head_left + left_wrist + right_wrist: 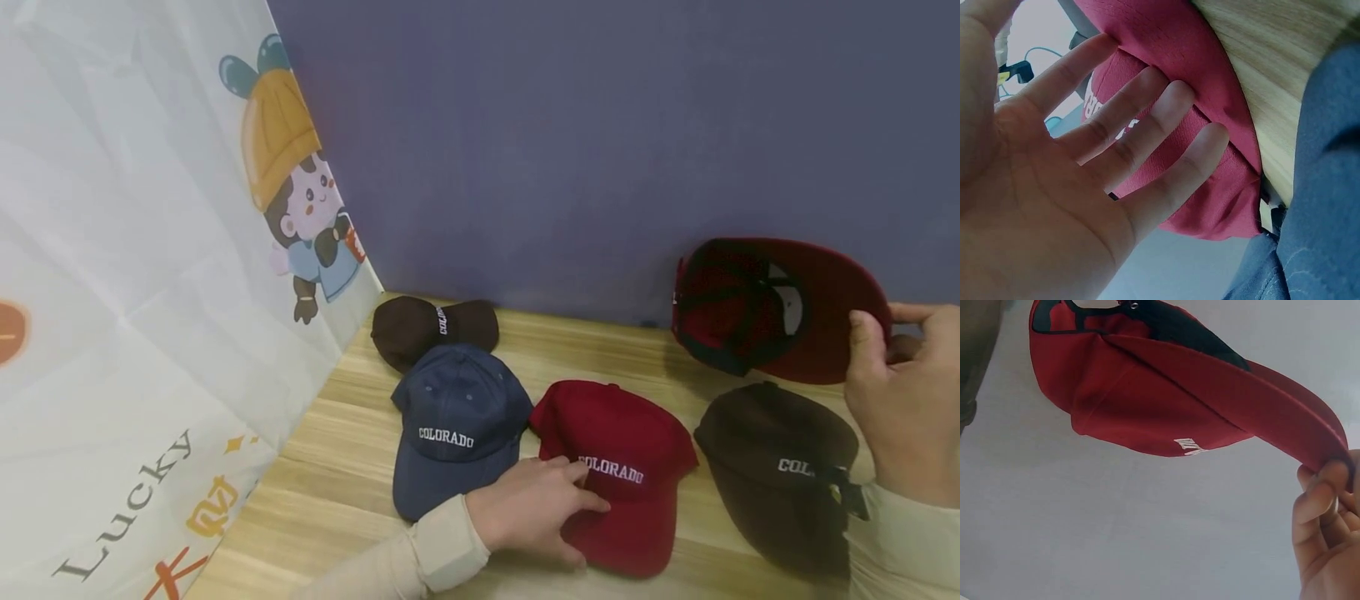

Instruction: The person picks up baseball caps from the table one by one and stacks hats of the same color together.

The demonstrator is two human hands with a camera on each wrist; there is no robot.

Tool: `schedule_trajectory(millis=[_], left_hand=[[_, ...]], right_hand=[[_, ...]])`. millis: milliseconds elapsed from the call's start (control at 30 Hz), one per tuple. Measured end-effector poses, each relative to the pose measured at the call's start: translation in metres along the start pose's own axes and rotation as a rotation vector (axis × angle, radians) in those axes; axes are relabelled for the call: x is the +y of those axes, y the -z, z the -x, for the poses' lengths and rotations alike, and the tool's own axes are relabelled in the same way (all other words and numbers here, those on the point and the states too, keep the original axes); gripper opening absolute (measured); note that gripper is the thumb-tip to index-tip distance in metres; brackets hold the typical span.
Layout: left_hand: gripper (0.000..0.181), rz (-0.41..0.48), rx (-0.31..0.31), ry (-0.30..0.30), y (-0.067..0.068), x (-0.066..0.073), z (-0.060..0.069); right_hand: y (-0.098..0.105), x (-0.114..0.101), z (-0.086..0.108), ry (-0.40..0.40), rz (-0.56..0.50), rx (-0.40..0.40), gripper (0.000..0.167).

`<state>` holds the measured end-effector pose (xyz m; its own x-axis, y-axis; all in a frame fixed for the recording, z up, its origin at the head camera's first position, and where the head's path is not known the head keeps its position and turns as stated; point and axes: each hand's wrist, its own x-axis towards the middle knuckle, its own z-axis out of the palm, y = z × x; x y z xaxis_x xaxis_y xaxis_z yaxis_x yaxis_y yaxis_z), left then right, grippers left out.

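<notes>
At the right end of the bench [337, 467], as the head view has it, the right hand [907, 392] pinches a raised cap [772, 333] by its brim, thumb on the near face, other fingers behind. That cap is red, its hollow turned towards the wearer, in front of the wall [570, 150]; whether it touches wall or bench, I can't tell. The right forearm reaches past the brown cap [780, 475], the wrist hiding part of its lettering, so I'd want that sleeve [900, 542] lifted clear to avoid nudging it. The left hand comes in low beside the blue cap [461, 417], fingers on the front of the red cap [630, 500], which lies brim towards the person.

In the left wrist view that hand's fingers are long and slack, gripping nothing, tips about where brim meets crown. A light touch seems enough there; pressing could dent the front.

In the right wrist view only the brim's edge is caught, the crown well out from the fingers. Held so far off, it may swing or twist; a firm pinch and a slow wrist would likely serve best.
</notes>
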<state>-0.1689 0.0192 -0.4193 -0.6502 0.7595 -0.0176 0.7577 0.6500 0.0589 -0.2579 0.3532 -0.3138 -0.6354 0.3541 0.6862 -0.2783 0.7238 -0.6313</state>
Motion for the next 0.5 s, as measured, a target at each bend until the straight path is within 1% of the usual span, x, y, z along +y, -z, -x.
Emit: schedule_trajectory(millis=[167, 267, 500], left_hand=[[0.061, -0.020, 0.034, -0.004, -0.0005, 0.0000, -0.0003], [0.061, -0.038, 0.046, -0.010, -0.0017, 0.0005, 0.0000], [0.062, -0.062, 0.076, -0.009, -0.0041, 0.0009, 0.0016]], right_hand=[[0.0031, -0.0022, 0.0000, 0.013, 0.013, 0.004, 0.027], [0.0040, -0.0061, 0.0014, 0.028, 0.002, -0.001, 0.025], [-0.0003, -0.0106, 0.0044, 0.101, -0.119, 0.000, 0.027]])
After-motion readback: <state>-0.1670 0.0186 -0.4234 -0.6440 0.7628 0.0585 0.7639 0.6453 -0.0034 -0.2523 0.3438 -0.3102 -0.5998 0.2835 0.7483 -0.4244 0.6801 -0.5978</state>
